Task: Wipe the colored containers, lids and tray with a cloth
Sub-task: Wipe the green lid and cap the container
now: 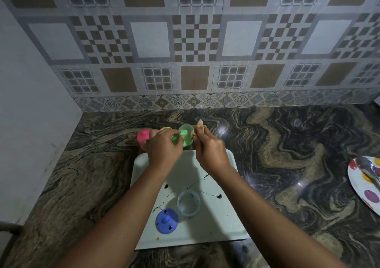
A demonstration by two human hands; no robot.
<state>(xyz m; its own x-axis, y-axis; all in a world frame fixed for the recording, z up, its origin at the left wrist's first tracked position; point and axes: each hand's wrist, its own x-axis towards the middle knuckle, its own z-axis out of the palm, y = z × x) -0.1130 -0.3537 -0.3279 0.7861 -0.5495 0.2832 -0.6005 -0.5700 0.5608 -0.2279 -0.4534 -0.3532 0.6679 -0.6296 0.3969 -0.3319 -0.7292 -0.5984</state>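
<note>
Beyond the far edge of the white tray (218, 212), my left hand (162, 146) grips a green lid (178, 138) by its knob, over a green container (186, 131). My right hand (209, 150) holds a beige cloth (199, 128) beside the green container. A pink lid (143, 135) and a yellow piece (165, 128) sit left of the green ones, partly hidden by my left hand. On the tray, which is streaked with black stains, stand a clear container (188, 203) and a blue lid (166, 221) with black spots.
The tray lies on a dark marbled counter (287, 154). A white plate (366, 182) with paint blobs and a metal tool sits at the right edge. A tiled wall (195, 52) rises behind the counter and a plain wall closes the left side.
</note>
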